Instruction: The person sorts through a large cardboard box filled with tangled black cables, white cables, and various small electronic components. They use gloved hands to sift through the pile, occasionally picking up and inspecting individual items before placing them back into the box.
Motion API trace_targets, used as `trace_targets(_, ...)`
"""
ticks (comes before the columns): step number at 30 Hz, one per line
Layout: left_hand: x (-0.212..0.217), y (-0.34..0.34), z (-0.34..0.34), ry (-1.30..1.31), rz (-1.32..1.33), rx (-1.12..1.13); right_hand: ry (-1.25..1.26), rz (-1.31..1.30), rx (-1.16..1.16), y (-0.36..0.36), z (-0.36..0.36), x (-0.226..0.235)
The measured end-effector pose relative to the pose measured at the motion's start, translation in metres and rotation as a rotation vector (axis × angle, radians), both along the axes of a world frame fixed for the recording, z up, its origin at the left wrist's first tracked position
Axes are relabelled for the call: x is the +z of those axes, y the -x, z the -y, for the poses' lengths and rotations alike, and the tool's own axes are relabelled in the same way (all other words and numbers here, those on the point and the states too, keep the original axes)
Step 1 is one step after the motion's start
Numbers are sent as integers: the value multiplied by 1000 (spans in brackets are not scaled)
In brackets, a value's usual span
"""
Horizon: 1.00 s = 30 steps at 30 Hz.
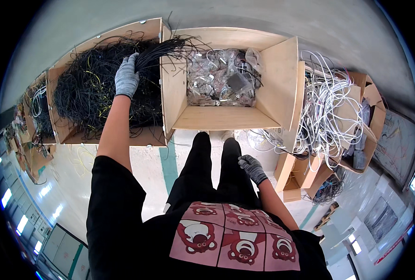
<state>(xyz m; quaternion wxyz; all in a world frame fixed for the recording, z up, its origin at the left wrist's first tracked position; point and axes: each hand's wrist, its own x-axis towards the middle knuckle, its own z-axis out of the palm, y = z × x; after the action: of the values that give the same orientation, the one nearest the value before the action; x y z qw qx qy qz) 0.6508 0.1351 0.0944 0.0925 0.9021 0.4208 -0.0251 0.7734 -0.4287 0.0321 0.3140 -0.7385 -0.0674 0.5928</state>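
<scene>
My left hand (127, 78), in a grey knit glove, is closed on a bundle of thin black cables (163, 50). Their loose ends fan out to the right over the divider between two wooden boxes. Beneath this hand, a tangled heap of black cables (83, 88) with a few yellow strands fills the left wooden box (165, 84). My right hand (251, 167), gloved the same way, hangs beside my right thigh with its fingers curled in; nothing shows in it.
The middle wooden box (226, 117) holds clear plastic bags of small parts. To the right, white cables (331, 109) spill over cartons, with a small open cardboard box (293, 179) below on the floor. Another box of cables (39, 109) stands at far left.
</scene>
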Motion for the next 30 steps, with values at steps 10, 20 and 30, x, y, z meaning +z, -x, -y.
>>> trace_targets(10,-64,-42,20,55,-189,-129,108,71,177,-20,-6,3)
trace_targets(20,-49,-21,36,-25,-148,-117,-68,86,287,-39,-70,-10)
trace_targets(30,-32,-46,293,532,524,231,-97,176,514,-129,-125,-102)
